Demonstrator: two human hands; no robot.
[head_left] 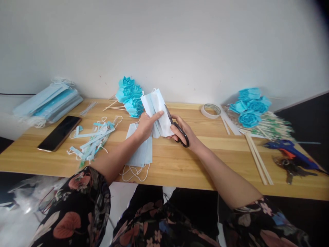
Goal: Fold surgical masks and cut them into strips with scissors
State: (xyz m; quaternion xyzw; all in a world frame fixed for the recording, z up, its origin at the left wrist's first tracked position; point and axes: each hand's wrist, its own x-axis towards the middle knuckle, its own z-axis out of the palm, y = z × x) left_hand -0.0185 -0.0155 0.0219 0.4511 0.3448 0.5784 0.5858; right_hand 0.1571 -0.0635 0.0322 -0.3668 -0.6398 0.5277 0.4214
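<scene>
My left hand (149,125) grips a light blue and white face mask (156,108) above the middle of the table, thumb pressed on its face. In my right hand (181,130) are black-handled scissors (184,139), their blades lying along the mask's right edge. How far the blades are parted is hard to make out. Under my left forearm, more face masks (140,152) lie on the wood with their ear loops toward me. A heap of cut mask strips and loops (96,139) lies left of that forearm.
On the wooden table (195,168) are stacked masks (51,101), a phone (60,133), blue fabric flowers on sticks (130,97), more blue flowers (250,106), a tape roll (211,110), wooden sticks (258,159), a blue glue gun (295,154) and keys (289,168). A wall (164,44) stands behind.
</scene>
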